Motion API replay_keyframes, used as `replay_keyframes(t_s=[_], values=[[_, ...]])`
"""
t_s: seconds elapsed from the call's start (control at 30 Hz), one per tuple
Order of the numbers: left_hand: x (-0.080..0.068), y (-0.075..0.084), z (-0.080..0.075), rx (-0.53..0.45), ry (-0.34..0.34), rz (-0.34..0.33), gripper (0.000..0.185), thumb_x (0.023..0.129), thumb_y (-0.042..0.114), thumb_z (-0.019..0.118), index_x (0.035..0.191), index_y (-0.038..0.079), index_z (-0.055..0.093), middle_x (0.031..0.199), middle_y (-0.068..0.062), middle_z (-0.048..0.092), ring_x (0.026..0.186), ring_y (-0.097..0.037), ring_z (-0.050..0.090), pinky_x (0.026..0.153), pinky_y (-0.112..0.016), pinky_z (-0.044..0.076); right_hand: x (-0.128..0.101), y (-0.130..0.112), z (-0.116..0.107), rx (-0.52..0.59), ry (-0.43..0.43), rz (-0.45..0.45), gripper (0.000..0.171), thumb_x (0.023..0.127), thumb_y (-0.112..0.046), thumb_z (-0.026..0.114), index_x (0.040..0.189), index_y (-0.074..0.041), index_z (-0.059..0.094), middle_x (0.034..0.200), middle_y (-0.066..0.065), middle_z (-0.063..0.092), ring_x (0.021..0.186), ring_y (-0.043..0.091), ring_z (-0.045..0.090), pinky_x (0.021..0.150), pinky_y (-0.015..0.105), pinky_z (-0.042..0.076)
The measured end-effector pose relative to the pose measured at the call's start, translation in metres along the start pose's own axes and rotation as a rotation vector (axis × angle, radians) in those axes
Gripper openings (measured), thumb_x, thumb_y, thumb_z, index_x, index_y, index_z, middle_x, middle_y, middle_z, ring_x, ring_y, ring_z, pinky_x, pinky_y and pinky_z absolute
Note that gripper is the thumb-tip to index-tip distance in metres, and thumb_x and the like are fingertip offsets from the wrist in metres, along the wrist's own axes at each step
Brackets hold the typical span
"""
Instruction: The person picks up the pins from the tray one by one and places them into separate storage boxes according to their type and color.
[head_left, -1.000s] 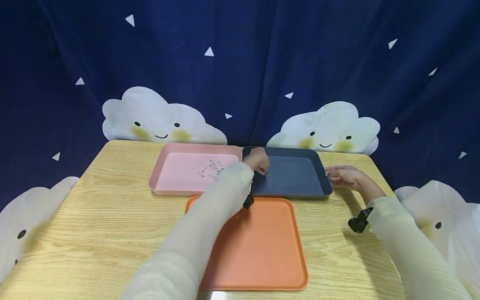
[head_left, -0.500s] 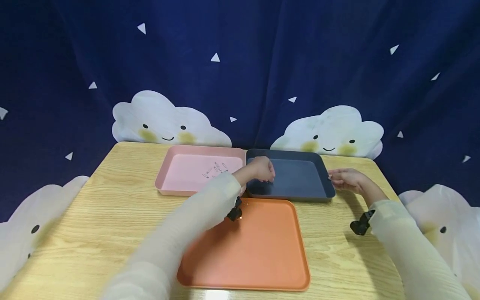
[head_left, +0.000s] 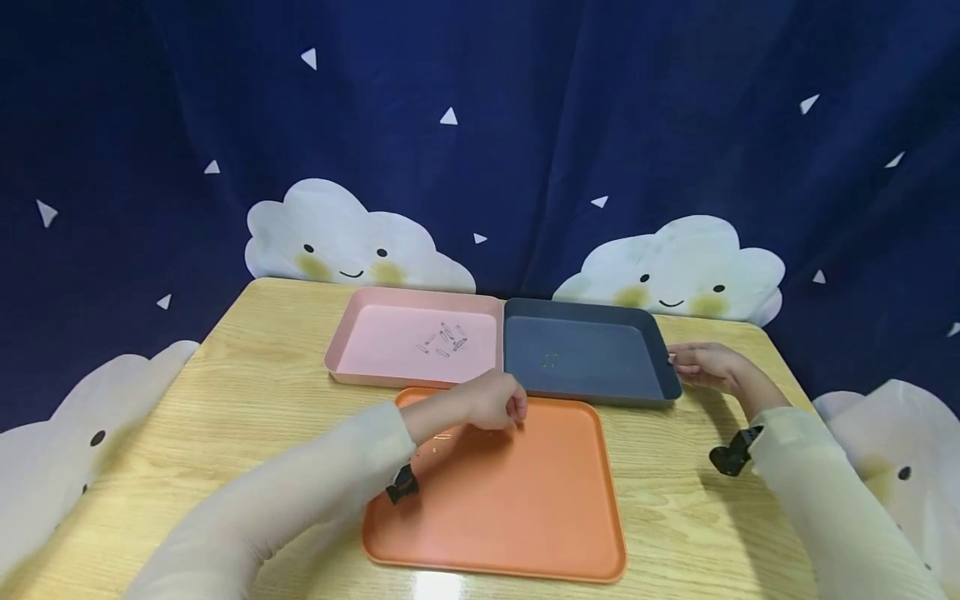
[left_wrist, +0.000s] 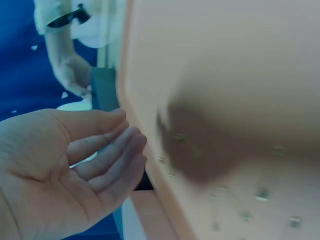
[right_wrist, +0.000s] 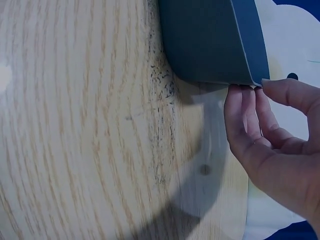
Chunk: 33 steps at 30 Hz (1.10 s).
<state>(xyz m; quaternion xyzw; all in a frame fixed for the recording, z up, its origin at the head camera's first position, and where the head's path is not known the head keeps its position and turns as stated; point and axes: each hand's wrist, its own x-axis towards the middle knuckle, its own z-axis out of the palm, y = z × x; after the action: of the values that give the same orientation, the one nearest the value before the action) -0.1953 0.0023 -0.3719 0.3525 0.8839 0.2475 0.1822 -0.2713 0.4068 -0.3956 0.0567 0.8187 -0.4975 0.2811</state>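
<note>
My left hand is over the back part of the orange tray. In the left wrist view its fingers bend loosely, with nothing visible between them and the thumb. Small shiny metal pieces lie in that tray, too blurred to name. My right hand holds the right rim of the dark blue tray, thumb at the rim and fingers against the outer wall, as the right wrist view shows. Tiny gold-coloured pieces lie inside the dark blue tray.
Left of the dark blue tray, and side by side with it, stands a pink tray with several thin silvery pieces. All three trays are on a wooden table. A dark blue curtain with clouds hangs behind.
My left hand has moved from inside the dark blue tray back toward me and over the orange tray. Gold pieces now show where it was. The right hand stays at the rim.
</note>
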Motion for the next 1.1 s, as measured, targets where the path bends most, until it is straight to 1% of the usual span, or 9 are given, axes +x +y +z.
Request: replay_keyframes(t_s=[0.07, 0.2, 0.33, 0.53, 0.63, 0.7, 0.83, 0.97, 1.1], values=[[-0.008, -0.003, 0.003, 0.062, 0.008, -0.009, 0.009, 0.075, 0.003, 0.076, 0.083, 0.003, 0.071, 0.081, -0.007, 0.071, 0.074, -0.012, 0.059, 0.063, -0.017, 0.046, 0.000, 0.002, -0.002, 0.013, -0.001, 0.007, 0.065, 0.095, -0.007, 0.043, 0.150, 0.010, 0.011, 0.084, -0.011, 0.048, 0.071, -0.001, 0.047, 0.079, 0.017, 0.051], [-0.018, -0.012, 0.009, 0.196, 0.041, -0.040, 0.010, 0.072, 0.006, 0.079, 0.076, 0.007, 0.070, 0.076, -0.003, 0.069, 0.074, -0.016, 0.061, 0.063, -0.021, 0.048, -0.001, 0.005, -0.005, 0.014, -0.010, 0.009, 0.068, 0.097, -0.012, 0.046, 0.149, 0.011, 0.010, 0.097, -0.013, 0.054, 0.084, -0.005, 0.056, 0.080, 0.016, 0.053], [-0.019, -0.017, 0.012, 0.248, 0.050, -0.076, 0.014, 0.071, 0.009, 0.081, 0.075, 0.009, 0.068, 0.075, -0.001, 0.068, 0.074, -0.017, 0.062, 0.063, -0.023, 0.048, -0.002, 0.007, -0.010, 0.028, -0.032, 0.002, 0.069, 0.097, -0.013, 0.046, 0.148, 0.013, 0.007, 0.097, -0.016, 0.056, 0.087, -0.007, 0.058, 0.081, 0.015, 0.053], [-0.013, -0.020, 0.018, 0.289, 0.034, -0.119, 0.013, 0.074, 0.008, 0.077, 0.070, 0.014, 0.066, 0.068, 0.004, 0.063, 0.067, -0.012, 0.055, 0.057, -0.019, 0.043, -0.004, 0.009, -0.012, 0.143, -0.064, 0.018, 0.072, 0.097, -0.009, 0.047, 0.148, 0.013, 0.002, 0.092, -0.016, 0.060, 0.088, -0.003, 0.060, 0.082, 0.015, 0.053], [-0.011, -0.022, 0.019, 0.288, 0.023, -0.130, 0.016, 0.075, 0.003, 0.073, 0.066, 0.015, 0.067, 0.065, 0.005, 0.062, 0.063, -0.010, 0.052, 0.054, -0.018, 0.041, -0.003, 0.009, -0.011, 0.193, -0.066, 0.025, 0.072, 0.097, -0.009, 0.048, 0.149, 0.012, 0.003, 0.092, -0.014, 0.061, 0.088, -0.002, 0.061, 0.083, 0.015, 0.053], [-0.011, -0.022, 0.020, 0.284, 0.019, -0.124, 0.017, 0.075, 0.001, 0.071, 0.065, 0.014, 0.067, 0.066, 0.005, 0.063, 0.063, -0.010, 0.052, 0.054, -0.018, 0.042, -0.002, 0.009, -0.011, 0.211, -0.072, 0.021, 0.067, 0.097, -0.008, 0.047, 0.149, 0.010, 0.010, 0.093, -0.013, 0.062, 0.088, -0.001, 0.061, 0.083, 0.015, 0.053], [-0.011, -0.021, 0.019, 0.280, -0.008, -0.123, 0.019, 0.075, -0.003, 0.068, 0.065, 0.014, 0.067, 0.068, 0.004, 0.065, 0.063, -0.008, 0.051, 0.054, -0.017, 0.042, 0.000, 0.008, -0.012, 0.193, -0.072, 0.011, 0.061, 0.097, -0.007, 0.046, 0.147, 0.011, 0.016, 0.093, -0.012, 0.063, 0.087, -0.001, 0.061, 0.082, 0.015, 0.053], [-0.011, -0.019, 0.019, 0.239, -0.083, -0.128, 0.015, 0.078, -0.001, 0.066, 0.069, 0.011, 0.069, 0.072, 0.002, 0.067, 0.063, -0.007, 0.049, 0.054, -0.016, 0.042, -0.001, 0.005, -0.011, 0.149, -0.058, 0.015, 0.066, 0.097, -0.008, 0.044, 0.147, 0.015, 0.009, 0.093, -0.012, 0.060, 0.086, -0.002, 0.060, 0.081, 0.014, 0.053], [-0.013, -0.019, 0.017, 0.168, -0.107, -0.076, 0.008, 0.080, 0.004, 0.068, 0.073, 0.007, 0.070, 0.070, 0.002, 0.066, 0.062, -0.006, 0.048, 0.056, -0.015, 0.041, 0.001, 0.004, -0.006, 0.108, -0.050, 0.018, 0.067, 0.097, -0.010, 0.044, 0.147, 0.016, 0.007, 0.093, -0.013, 0.058, 0.087, -0.004, 0.059, 0.081, 0.014, 0.052]])
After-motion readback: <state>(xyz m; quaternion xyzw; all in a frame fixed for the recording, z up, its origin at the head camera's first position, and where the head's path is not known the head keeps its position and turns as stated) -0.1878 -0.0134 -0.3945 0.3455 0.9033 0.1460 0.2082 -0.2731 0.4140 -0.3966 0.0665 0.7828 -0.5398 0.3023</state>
